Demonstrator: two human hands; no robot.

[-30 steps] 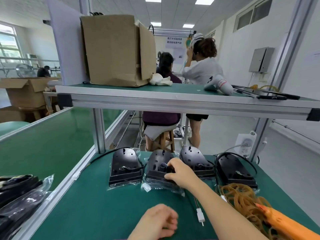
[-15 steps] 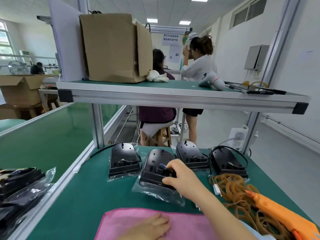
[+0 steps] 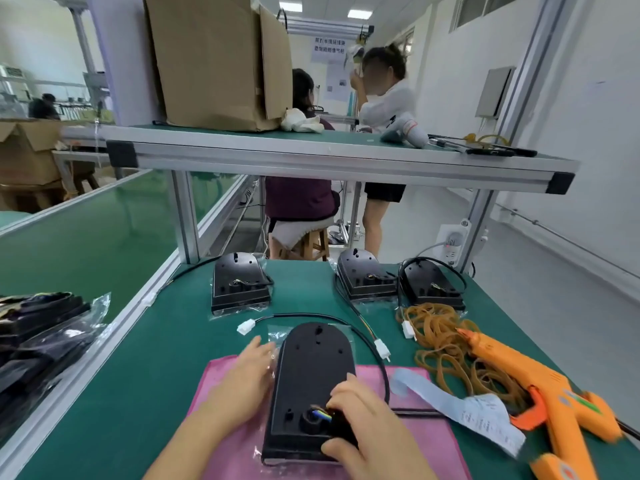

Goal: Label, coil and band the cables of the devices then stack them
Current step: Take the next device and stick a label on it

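The black device [image 3: 313, 382] lies flat on the pink cloth [image 3: 225, 375], its rounded end pointing away from the person. Its cable [image 3: 301, 315] trails loose past the cloth's far edge and ends in a white connector [image 3: 246, 326] just beyond the far left corner. The left hand [image 3: 247, 379] rests over the cloth's left part, fingers fairly straight against the device's left flank and gripping nothing. The right hand [image 3: 360, 417] is curled round the device's near right corner, where the coloured wires come out. Whether it also pinches the cable there cannot be told. This looks like the start of work on this unit: it is positioned, but the cable is neither labelled, coiled nor banded. The next move probably calls for the label strip [image 3: 460, 408], which lies across the cloth's right edge. After that the cable must be gathered into a loop and one band taken from the rubber bands [image 3: 440, 341] on the worktop [image 3: 138, 393] beyond the far right corner. Three more devices [image 3: 367, 280] wait well beyond the cloth's far edge.
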